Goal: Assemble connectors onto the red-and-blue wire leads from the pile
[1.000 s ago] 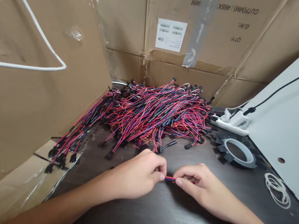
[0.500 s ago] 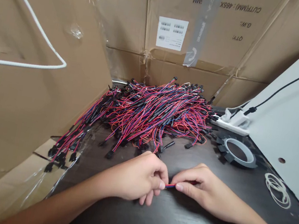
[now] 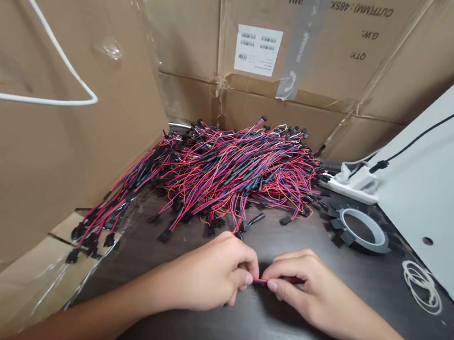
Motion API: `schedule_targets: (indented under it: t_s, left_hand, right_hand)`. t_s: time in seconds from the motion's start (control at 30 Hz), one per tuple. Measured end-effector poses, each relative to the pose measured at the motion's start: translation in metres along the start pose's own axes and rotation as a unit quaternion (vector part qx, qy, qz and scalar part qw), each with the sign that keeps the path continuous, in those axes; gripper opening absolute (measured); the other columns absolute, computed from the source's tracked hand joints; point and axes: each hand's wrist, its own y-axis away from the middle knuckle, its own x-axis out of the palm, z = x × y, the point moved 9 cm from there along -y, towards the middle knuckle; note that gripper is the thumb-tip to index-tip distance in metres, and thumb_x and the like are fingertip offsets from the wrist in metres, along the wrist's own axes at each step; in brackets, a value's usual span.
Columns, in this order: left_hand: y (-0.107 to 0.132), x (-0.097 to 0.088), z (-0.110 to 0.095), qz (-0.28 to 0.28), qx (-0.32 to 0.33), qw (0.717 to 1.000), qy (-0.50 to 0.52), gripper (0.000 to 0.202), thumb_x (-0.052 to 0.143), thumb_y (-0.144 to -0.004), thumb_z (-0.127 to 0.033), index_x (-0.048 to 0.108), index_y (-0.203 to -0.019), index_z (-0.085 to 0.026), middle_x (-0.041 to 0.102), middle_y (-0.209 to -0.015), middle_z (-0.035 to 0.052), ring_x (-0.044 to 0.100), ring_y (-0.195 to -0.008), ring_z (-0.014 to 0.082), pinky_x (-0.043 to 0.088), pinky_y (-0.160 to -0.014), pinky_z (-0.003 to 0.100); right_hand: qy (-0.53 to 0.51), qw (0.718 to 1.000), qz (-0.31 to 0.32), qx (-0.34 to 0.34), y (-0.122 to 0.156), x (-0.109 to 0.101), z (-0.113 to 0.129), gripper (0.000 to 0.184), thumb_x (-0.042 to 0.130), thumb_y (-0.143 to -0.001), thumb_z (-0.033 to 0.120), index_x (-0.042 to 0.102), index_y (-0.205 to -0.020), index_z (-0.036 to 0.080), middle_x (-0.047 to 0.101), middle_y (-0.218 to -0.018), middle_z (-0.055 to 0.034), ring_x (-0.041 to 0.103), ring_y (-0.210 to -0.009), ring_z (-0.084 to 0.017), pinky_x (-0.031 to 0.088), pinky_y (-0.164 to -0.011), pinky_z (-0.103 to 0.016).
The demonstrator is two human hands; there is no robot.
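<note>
Between my two hands runs a short visible stretch of red and blue wire [image 3: 260,281]. My left hand [image 3: 222,271] pinches one end of that stretch between thumb and forefinger, its other fingers curled beneath. My right hand [image 3: 303,286] pinches the other end with thumb and fingertips. The rest of the wire is hidden by the fingers. Just beyond my hands lies a large heap of red, blue and black wire harnesses [image 3: 239,172], many with black connectors and black sleeves. A loose black piece [image 3: 256,219] lies at the heap's near edge.
A smaller wire bunch [image 3: 94,230] trails left onto cardboard. To the right are a ring-shaped roll with dark tape tabs [image 3: 361,230], a coil of pale cord [image 3: 421,287] and a white power strip [image 3: 352,190]. Cardboard boxes [image 3: 319,64] stand behind and left; a white panel [image 3: 449,169] stands right.
My left hand's lower fingers have curled in under the palm. The hands keep their pinch on the wire and have barely shifted. The heap looks the same.
</note>
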Motion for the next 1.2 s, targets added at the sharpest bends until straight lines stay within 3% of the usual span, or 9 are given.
schedule_targets:
  t_s: [0.23,0.43,0.53,0.63,0.7,0.83,1.2]
  left_hand:
    - [0.0,-0.002,-0.004,-0.012,0.001,1.0,0.0,0.021,0.042,-0.082,-0.015,0.062,-0.08,-0.014,0.048,-0.049,-0.0052,0.053,-0.045,0.0083,0.041,-0.052,0.019]
    - [0.0,-0.003,-0.003,-0.021,-0.016,0.999,0.025,0.021,0.04,-0.084,-0.018,0.06,-0.08,-0.015,0.052,-0.052,-0.0035,0.053,-0.045,0.0101,0.041,-0.048,0.02]
    - [0.003,-0.007,-0.013,-0.044,0.033,0.996,-0.064,0.021,0.042,-0.086,-0.015,0.062,-0.08,-0.016,0.058,-0.058,-0.0013,0.057,-0.059,0.0122,0.045,-0.066,0.024]
    - [0.009,-0.009,-0.024,-0.073,0.095,0.978,-0.169,0.024,0.043,-0.085,-0.01,0.066,-0.088,-0.018,0.066,-0.078,0.0028,0.06,-0.083,0.0165,0.043,-0.079,0.028]
    - [0.012,-0.008,-0.027,-0.082,0.112,0.97,-0.201,0.028,0.043,-0.084,-0.008,0.067,-0.094,-0.018,0.067,-0.088,0.0043,0.059,-0.089,0.0179,0.042,-0.079,0.028]
    - [0.014,-0.005,-0.025,-0.083,0.113,0.964,-0.225,0.033,0.041,-0.082,-0.006,0.066,-0.099,-0.019,0.066,-0.089,0.003,0.059,-0.086,0.0172,0.041,-0.078,0.028]
    - [0.011,-0.006,-0.018,-0.091,0.09,0.976,-0.179,0.034,0.04,-0.071,-0.001,0.062,-0.089,-0.019,0.063,-0.088,0.0019,0.056,-0.084,0.0149,0.04,-0.074,0.025]
  right_hand:
    - [-0.01,1.0,0.007,-0.003,0.0,0.006,0.002,0.026,0.048,-0.09,0.016,0.068,-0.074,0.015,0.061,-0.063,0.0002,0.052,-0.06,-0.011,0.038,-0.066,-0.022]
    - [-0.009,0.998,-0.045,0.042,0.002,0.0,-0.004,0.024,0.047,-0.088,0.016,0.07,-0.08,0.015,0.064,-0.066,-0.0009,0.052,-0.059,-0.011,0.036,-0.06,-0.022]
    - [-0.016,0.997,-0.046,0.058,0.003,0.002,-0.009,0.023,0.046,-0.086,0.016,0.068,-0.079,0.015,0.061,-0.064,-0.0001,0.049,-0.058,-0.011,0.034,-0.056,-0.021]
    - [-0.026,0.997,-0.043,0.062,0.003,0.004,-0.012,0.021,0.046,-0.084,0.014,0.065,-0.074,0.015,0.053,-0.059,0.0025,0.043,-0.056,-0.01,0.031,-0.053,-0.02]
    - [-0.029,0.997,-0.048,0.06,0.002,0.003,-0.014,0.019,0.046,-0.082,0.013,0.063,-0.072,0.015,0.049,-0.059,0.0035,0.041,-0.056,-0.009,0.031,-0.053,-0.02]
    - [-0.03,0.997,-0.05,0.055,-0.001,0.002,-0.014,0.019,0.045,-0.082,0.012,0.061,-0.071,0.015,0.047,-0.059,0.0041,0.041,-0.056,-0.009,0.032,-0.055,-0.02]
    - [0.004,0.999,-0.036,0.026,0.0,0.004,-0.007,0.02,0.046,-0.084,0.013,0.062,-0.071,0.015,0.056,-0.062,0.0026,0.048,-0.058,-0.009,0.036,-0.062,-0.02]
